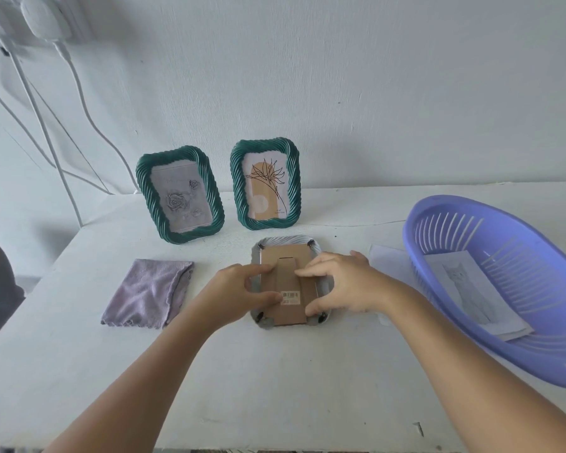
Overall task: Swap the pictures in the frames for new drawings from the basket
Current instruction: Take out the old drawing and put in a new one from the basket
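We see a white table [275,371] against a pale wall [340,76]. Both hands, left [242,289] and right [337,282], grip a face-down frame [286,279] mid-table; basket [490,289] at right edge, cloth [149,292] left.

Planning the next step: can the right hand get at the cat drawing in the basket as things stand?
Probably yes. The cat drawing lies uncovered on top in the open purple basket, just beside the right hand, with nothing between them; that hand would first have to leave the face-down frame.
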Motion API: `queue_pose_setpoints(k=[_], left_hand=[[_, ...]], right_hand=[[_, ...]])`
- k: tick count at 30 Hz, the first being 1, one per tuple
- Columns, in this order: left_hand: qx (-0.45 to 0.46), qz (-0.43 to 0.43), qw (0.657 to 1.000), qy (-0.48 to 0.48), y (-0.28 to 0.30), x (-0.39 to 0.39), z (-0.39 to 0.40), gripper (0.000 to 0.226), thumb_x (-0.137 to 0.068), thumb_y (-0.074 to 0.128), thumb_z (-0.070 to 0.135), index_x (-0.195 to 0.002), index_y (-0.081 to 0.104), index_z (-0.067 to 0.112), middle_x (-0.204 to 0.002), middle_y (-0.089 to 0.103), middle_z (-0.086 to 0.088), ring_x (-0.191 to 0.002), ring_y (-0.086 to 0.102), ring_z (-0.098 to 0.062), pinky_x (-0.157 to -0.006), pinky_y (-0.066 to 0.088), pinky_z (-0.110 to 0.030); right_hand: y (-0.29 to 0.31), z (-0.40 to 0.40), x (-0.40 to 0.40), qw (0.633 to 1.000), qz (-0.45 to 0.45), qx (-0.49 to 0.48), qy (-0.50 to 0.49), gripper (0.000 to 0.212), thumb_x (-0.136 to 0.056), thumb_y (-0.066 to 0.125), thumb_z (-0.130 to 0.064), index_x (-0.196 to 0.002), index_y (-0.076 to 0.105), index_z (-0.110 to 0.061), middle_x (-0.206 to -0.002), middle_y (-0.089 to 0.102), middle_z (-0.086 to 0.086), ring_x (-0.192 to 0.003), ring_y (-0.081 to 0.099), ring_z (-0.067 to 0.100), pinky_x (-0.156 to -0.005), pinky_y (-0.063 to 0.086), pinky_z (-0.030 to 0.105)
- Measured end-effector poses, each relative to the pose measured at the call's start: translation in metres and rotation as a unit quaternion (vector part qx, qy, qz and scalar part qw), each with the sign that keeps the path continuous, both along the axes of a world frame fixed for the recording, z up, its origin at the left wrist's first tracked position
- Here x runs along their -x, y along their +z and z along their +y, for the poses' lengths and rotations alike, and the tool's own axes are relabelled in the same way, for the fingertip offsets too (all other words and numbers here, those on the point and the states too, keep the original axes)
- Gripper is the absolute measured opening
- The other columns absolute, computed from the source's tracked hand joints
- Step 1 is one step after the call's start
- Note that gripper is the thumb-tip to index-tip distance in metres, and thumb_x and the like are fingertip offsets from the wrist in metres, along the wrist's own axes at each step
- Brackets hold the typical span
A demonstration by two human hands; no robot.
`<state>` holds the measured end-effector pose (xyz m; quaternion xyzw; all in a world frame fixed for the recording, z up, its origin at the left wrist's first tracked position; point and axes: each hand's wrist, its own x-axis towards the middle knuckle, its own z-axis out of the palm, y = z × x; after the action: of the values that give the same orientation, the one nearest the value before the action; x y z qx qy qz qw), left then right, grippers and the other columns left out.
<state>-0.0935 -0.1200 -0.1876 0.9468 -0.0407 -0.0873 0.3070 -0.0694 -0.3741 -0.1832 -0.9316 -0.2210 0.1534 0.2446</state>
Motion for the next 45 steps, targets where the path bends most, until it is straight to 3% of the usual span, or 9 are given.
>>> queue_pose_setpoints(k=[5,13,21,25,29,34,41,45], left_hand=[[0.006,0.016,1.000,0.011,0.003,0.001,-0.002,0.064,-0.074,0.080,0.062,-0.133,0.059,0.049,-0.074,0.044,0.013,-0.063,0.044,-0.003,-0.050,0.027,-0.017],[0.013,0.029,0.999,0.017,0.004,0.001,-0.003,0.065,-0.073,0.080,0.061,-0.134,0.060,0.048,-0.076,0.045,0.013,-0.067,0.045,-0.003,-0.055,0.030,-0.021],[0.025,0.031,0.999,0.016,0.004,0.000,-0.003,0.065,-0.074,0.082,0.059,-0.134,0.061,0.046,-0.075,0.044,0.017,-0.066,0.045,-0.002,-0.055,0.031,-0.020],[0.025,0.033,0.999,0.015,0.003,0.000,-0.002,0.066,-0.074,0.082,0.059,-0.135,0.060,0.046,-0.075,0.041,0.017,-0.065,0.043,-0.001,-0.054,0.030,-0.018],[0.018,0.034,0.999,0.013,0.002,-0.001,-0.002,0.067,-0.074,0.081,0.060,-0.135,0.060,0.046,-0.075,0.041,0.017,-0.065,0.043,-0.002,-0.053,0.029,-0.018],[0.013,0.031,0.999,0.014,0.001,-0.002,-0.003,0.067,-0.074,0.080,0.060,-0.136,0.060,0.046,-0.075,0.041,0.016,-0.065,0.043,-0.002,-0.052,0.029,-0.017],[0.010,0.035,0.999,0.013,0.001,-0.002,-0.003,0.066,-0.076,0.080,0.058,-0.137,0.059,0.044,-0.076,0.040,0.017,-0.066,0.042,-0.002,-0.053,0.029,-0.016],[0.013,0.042,0.999,0.017,0.002,-0.001,-0.003,0.067,-0.076,0.080,0.058,-0.138,0.058,0.045,-0.076,0.040,0.016,-0.066,0.042,-0.002,-0.053,0.029,-0.016]], right_hand=[[0.004,-0.001,-0.001,0.999,0.009,0.020,0.033,0.086,-0.057,0.086,-0.066,-0.137,0.056,-0.049,-0.135,0.043,-0.032,-0.120,0.035,-0.011,-0.117,0.015,0.044],[0.002,-0.002,-0.001,0.998,0.006,0.031,0.051,0.086,-0.061,0.081,-0.068,-0.140,0.054,-0.047,-0.139,0.041,-0.031,-0.130,0.036,-0.007,-0.117,0.015,0.045],[0.002,-0.005,0.001,0.997,-0.003,0.037,0.066,0.074,-0.072,0.080,-0.063,-0.140,0.054,-0.048,-0.145,0.039,-0.030,-0.125,0.037,-0.007,-0.115,0.021,0.039],[0.002,-0.003,0.002,0.997,-0.012,0.043,0.062,0.076,-0.069,0.078,-0.064,-0.140,0.054,-0.047,-0.141,0.040,-0.030,-0.128,0.039,-0.006,-0.115,0.016,0.040],[0.000,-0.001,0.010,0.997,-0.047,0.032,0.047,0.074,-0.069,0.077,-0.058,-0.138,0.056,-0.043,-0.137,0.041,-0.027,-0.130,0.038,-0.003,-0.110,0.005,0.030],[-0.011,0.002,0.022,0.996,-0.089,-0.004,0.023,0.060,-0.075,0.072,-0.049,-0.134,0.060,-0.039,-0.131,0.044,-0.024,-0.128,0.039,-0.009,-0.120,-0.005,0.038],[-0.014,0.001,0.019,0.997,-0.077,-0.023,0.008,0.045,-0.085,0.069,-0.041,-0.130,0.064,-0.040,-0.132,0.049,-0.022,-0.129,0.039,-0.006,-0.119,0.004,0.039],[-0.013,0.001,0.015,0.996,-0.080,-0.022,0.016,0.038,-0.089,0.066,-0.039,-0.127,0.067,-0.040,-0.132,0.052,-0.023,-0.123,0.042,-0.007,-0.117,0.019,0.040]])
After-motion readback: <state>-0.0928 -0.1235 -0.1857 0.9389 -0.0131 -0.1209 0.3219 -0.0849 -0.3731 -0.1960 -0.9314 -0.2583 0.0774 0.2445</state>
